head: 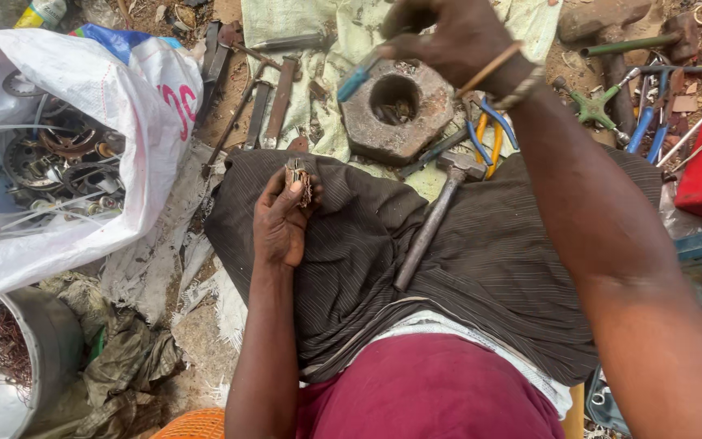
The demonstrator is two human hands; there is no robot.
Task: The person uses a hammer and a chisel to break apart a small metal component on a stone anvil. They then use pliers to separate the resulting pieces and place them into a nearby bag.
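Head view: left hand (280, 223) grips a small rusty metal piece (298, 180) at frame centre; right hand (448, 36) pinches a blue-handled tool (357, 79) overhead, which could slip onto the steel hammer (432, 219) in the lap.

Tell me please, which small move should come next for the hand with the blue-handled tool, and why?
Probably the right hand should lower the blue-handled tool toward the small rusty part that the left hand holds up. The tool is raised over the heavy metal block, apart from the part, and the hammer lies unused on the lap.
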